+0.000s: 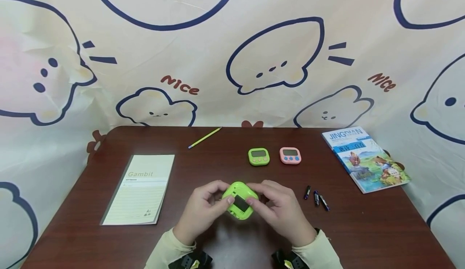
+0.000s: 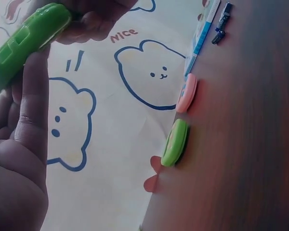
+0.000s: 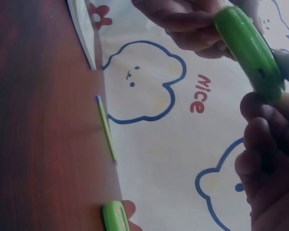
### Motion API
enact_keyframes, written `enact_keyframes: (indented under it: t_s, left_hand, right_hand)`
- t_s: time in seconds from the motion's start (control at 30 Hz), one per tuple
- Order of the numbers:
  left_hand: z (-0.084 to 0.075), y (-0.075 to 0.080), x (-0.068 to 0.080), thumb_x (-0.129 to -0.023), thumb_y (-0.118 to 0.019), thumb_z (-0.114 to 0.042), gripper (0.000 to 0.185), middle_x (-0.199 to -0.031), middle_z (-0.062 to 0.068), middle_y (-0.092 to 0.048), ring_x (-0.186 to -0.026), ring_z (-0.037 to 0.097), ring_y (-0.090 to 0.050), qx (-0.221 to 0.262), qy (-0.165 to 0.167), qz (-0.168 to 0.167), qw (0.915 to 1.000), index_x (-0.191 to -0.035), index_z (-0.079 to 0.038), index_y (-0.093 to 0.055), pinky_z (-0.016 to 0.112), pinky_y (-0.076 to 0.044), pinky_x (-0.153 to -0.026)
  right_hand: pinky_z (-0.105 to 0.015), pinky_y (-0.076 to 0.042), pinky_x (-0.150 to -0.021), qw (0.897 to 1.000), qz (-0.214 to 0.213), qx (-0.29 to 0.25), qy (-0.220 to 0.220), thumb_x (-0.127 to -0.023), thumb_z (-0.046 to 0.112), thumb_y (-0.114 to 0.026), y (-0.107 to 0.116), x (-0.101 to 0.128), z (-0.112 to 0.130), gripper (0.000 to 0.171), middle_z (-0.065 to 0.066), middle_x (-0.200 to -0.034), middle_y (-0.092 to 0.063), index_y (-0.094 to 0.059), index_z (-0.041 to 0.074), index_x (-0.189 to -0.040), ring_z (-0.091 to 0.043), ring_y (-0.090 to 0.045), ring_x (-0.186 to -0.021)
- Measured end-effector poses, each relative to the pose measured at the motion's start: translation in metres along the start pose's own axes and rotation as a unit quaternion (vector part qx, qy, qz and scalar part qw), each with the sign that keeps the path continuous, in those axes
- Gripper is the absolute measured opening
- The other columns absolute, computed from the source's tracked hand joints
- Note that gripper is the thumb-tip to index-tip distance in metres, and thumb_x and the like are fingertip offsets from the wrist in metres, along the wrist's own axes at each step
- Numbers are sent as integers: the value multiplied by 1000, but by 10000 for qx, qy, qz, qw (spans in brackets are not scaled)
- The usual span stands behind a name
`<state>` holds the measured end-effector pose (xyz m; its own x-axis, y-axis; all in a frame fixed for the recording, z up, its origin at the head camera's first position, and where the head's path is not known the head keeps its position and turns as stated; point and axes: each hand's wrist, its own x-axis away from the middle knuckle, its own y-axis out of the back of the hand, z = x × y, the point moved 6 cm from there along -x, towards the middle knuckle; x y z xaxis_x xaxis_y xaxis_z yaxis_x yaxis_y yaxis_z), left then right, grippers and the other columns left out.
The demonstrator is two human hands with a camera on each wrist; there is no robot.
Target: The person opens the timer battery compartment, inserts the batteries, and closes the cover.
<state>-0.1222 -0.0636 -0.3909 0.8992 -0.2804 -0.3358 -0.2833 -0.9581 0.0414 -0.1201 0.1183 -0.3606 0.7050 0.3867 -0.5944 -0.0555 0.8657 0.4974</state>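
While both hands meet over the near middle of the brown table (image 1: 91, 204), they hold a lime-green digital timer (image 1: 239, 200) between them, lifted just above the wood and turned back-side up, its dark rectangular battery bay facing the head camera. Left hand (image 1: 203, 210): fingers curled round the timer's left edge, thumb lying along its near side. Right hand (image 1: 279, 208): fingers curled over the right edge, thumb tip by the dark bay. In the left wrist view the green timer (image 2: 26, 43) is seen edge-on, pinched between the left thumb and the fingers of the other hand. The right wrist view shows the same, the timer (image 3: 248, 48) edge-on with fingers closed on either side.

Farther back on the table, past the hands: a second green timer (image 1: 258, 156) lying face up, and a pink timer (image 1: 290, 155) just beside it on the right, the two apart but close. Right of the hands, three small dark batteries (image 1: 317, 197) lie loose in a row, near each other; whether they touch, cannot tell. At the far right edge, a picture book (image 1: 365, 160) with a blue cover, set at an angle. Left of the hands, a pale "Gambit" notebook (image 1: 141, 188) lies flat. Behind it, a yellow-green pencil (image 1: 204, 138) lies slanted near the back edge. A cartoon-printed cloth (image 1: 232, 51) hangs behind the table.
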Motion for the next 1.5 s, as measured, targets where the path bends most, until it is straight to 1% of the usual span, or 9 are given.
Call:
enact_keyframes:
  t_s: [0.17, 0.43, 0.67, 0.8, 0.97, 1.1, 1.23, 1.37, 1.5]
  left_hand:
    - [0, 1, -1, -93, -66, 2, 10, -85, 15, -69, -71, 7, -65, -117, 162, -57, 9998, -102, 6, -68, 24, -57, -62]
    - [4, 3, -2, -93, -68, -1, 12, -90, 16, -71, -73, 7, -66, -290, 494, -153, 9982, -103, 6, -68, 24, -57, -64]
    - [9, 3, -2, -93, -67, 1, 13, -93, 17, -71, -75, 8, -66, -330, 707, -223, 9967, -104, 7, -68, 24, -58, -66]
    - [13, 3, -3, -94, -67, 0, 14, -93, 18, -71, -76, 8, -67, -275, 823, -301, 9958, -104, 9, -68, 28, -59, -67]
    - [19, 1, -4, -94, -67, -3, 15, -91, 18, -70, -72, 8, -66, -239, 1047, -398, 9934, -104, 9, -67, 32, -60, -65]
    - [22, 2, -4, -94, -71, -10, 16, -85, 12, -70, -67, 14, -67, -643, 1171, -486, 9898, -102, 3, -69, 37, -61, -62]
    - [26, 4, -5, -93, -73, -13, 15, -82, 7, -70, -66, 22, -68, -913, 1233, -501, 9869, -102, -1, -71, 42, -61, -61]
    - [27, 5, -5, -94, -72, -12, 20, -86, 12, -71, -68, 21, -69, -583, 1278, -401, 9893, -106, 4, -69, 42, -61, -64]
    - [27, 5, -4, -94, -72, -13, 23, -87, 14, -71, -67, 22, -69, -482, 1343, -369, 9891, -107, 5, -68, 41, -61, -64]
  right_hand:
    - [-12, -45, -54, 9998, -160, 108, -13, -90, 11, -76, -3, 1, 1, 23, 10, -83, -63, -75, 12, -112, -3, -53, -71]
    - [-12, -41, -58, 9984, -363, 415, 114, -91, 11, -75, -4, -2, 4, 23, 10, -81, -63, -76, 9, -113, -5, -51, -69]
    - [-12, -40, -57, 9978, -395, 532, -82, -92, 13, -74, -7, -1, 2, 22, 10, -80, -63, -76, 8, -114, -3, -50, -69]
    - [-11, -41, -57, 9970, -411, 611, -220, -93, 14, -73, -9, 1, -3, 23, 10, -82, -65, -76, 8, -114, -2, -51, -69]
    - [-12, -43, -57, 9958, -643, 633, -167, -92, 11, -74, -13, 2, -9, 19, 9, -81, -65, -77, 9, -111, -3, -52, -69]
    - [-12, -41, -54, 9939, -825, 643, -344, -92, 12, -74, -16, 5, -17, 10, 10, -76, -63, -79, 11, -100, -1, -51, -64]
    - [-12, -39, -50, 9931, -851, 597, -539, -91, 14, -76, -17, 6, -22, 7, 12, -74, -63, -80, 15, -96, 0, -49, -60]
    - [-16, -42, -52, 9925, -872, 238, -817, -89, 12, -77, -10, 4, -24, 8, 12, -78, -63, -81, 16, -95, -4, -51, -63]
    - [-22, -47, -58, 9883, -856, -262, -1235, -92, 11, -74, 1, 2, -27, 7, 7, -87, -66, -80, 14, -94, -10, -56, -72]
